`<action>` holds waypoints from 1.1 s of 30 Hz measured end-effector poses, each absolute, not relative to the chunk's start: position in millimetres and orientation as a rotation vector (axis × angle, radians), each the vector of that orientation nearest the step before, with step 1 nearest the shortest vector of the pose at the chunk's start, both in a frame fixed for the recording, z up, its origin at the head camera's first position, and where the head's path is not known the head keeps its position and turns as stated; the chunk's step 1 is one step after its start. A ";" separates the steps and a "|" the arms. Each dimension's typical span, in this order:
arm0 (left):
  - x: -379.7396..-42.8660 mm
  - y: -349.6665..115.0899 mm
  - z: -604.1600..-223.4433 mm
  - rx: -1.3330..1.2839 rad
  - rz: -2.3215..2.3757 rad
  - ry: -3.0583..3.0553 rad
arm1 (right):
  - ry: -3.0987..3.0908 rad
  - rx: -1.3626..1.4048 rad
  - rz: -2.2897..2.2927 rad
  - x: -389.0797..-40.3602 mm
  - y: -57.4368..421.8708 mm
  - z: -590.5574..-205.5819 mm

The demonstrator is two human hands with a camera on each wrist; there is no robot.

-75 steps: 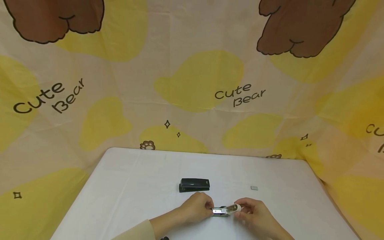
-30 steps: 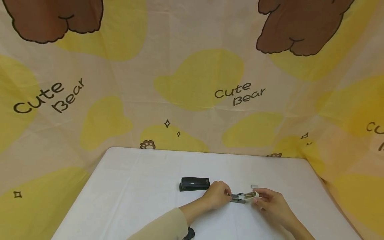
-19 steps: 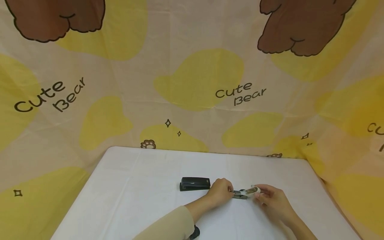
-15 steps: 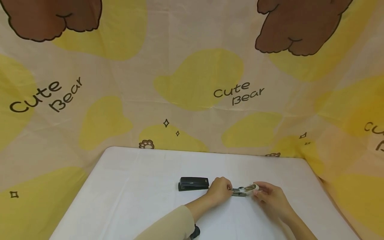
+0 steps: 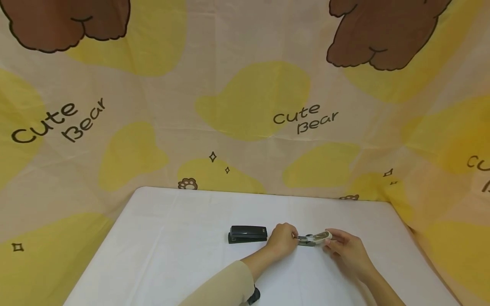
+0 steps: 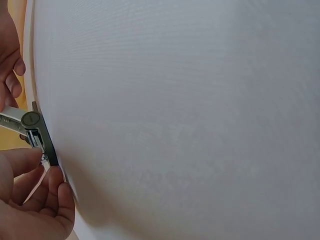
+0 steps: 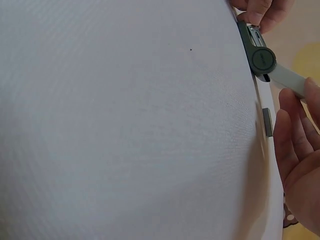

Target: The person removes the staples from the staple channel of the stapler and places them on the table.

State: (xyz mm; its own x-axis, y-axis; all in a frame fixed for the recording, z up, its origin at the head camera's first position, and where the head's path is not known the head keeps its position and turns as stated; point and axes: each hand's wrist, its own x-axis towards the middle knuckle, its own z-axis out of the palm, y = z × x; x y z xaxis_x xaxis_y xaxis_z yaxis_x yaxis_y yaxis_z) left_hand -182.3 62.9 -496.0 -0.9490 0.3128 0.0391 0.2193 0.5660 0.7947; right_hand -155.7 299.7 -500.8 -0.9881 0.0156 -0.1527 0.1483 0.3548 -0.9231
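A small stapler [image 5: 306, 243] with a green base and a white top arm lies between both hands, its arm swung back wide from the base. My left hand [image 5: 282, 240] pinches the base end; in the left wrist view its thumb and fingers are at the metal staple channel, beyond the round green hinge [image 6: 31, 119]. My right hand [image 5: 350, 250] pinches the tip of the white arm [image 7: 289, 80]. A small grey staple strip [image 7: 268, 122] rests on the table beside the right fingers in the right wrist view; the right hand hides it in the head view.
A larger black stapler [image 5: 248, 234] stands closed on the white table [image 5: 172, 238], just left of the left hand. Behind the table hangs a yellow-patterned cloth [image 5: 245, 102] with bears. Something black [image 5: 254, 295] shows beside the left sleeve.
Both hands have moved the small stapler away from the person and to the right, close to the grey strip, which has gone from sight in the head view. The black stapler stays put.
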 end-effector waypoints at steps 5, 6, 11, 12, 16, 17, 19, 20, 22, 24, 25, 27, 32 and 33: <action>-181.4 63.8 -496.9 0.474 1.342 2.700 | 2.493 0.162 -1.700 -154.8 300.3 -500.8; -181.1 63.6 -496.7 0.479 1.343 2.698 | 2.495 0.164 -1.699 -154.4 300.2 -500.3; -179.9 63.3 -497.2 0.494 1.355 2.692 | 2.502 0.158 -1.688 -151.7 299.6 -497.2; -179.7 63.3 -497.2 0.498 1.360 2.694 | 2.507 0.156 -1.684 -151.2 299.5 -496.5; -178.6 63.0 -496.2 0.491 1.363 2.690 | 2.523 0.165 -1.670 -151.6 299.4 -494.7; -178.2 62.7 -495.3 0.487 1.361 2.690 | 2.524 0.165 -1.666 -151.8 299.3 -494.2; -177.1 62.3 -493.6 0.481 1.358 2.685 | 2.523 0.170 -1.658 -152.1 299.4 -493.6; -176.6 61.9 -492.5 0.481 1.358 2.682 | 2.518 0.172 -1.656 -152.2 299.8 -493.4; -175.5 61.2 -490.6 0.482 1.360 2.675 | 2.516 0.168 -1.644 -152.2 301.5 -493.0; -174.7 59.9 -488.9 0.490 1.358 2.670 | 2.520 0.163 -1.639 -151.8 303.6 -492.2; -174.5 59.0 -487.7 0.497 1.356 2.670 | 2.529 0.157 -1.633 -151.5 305.1 -491.5; -174.2 56.4 -485.0 0.517 1.349 2.674 | 2.540 0.154 -1.633 -151.2 307.9 -489.5; -170.6 44.7 -474.3 0.568 1.345 2.644 | 2.570 0.134 -1.644 -148.7 312.5 -480.6; -169.0 41.6 -471.6 0.579 1.344 2.632 | 2.579 0.115 -1.649 -147.7 312.7 -478.3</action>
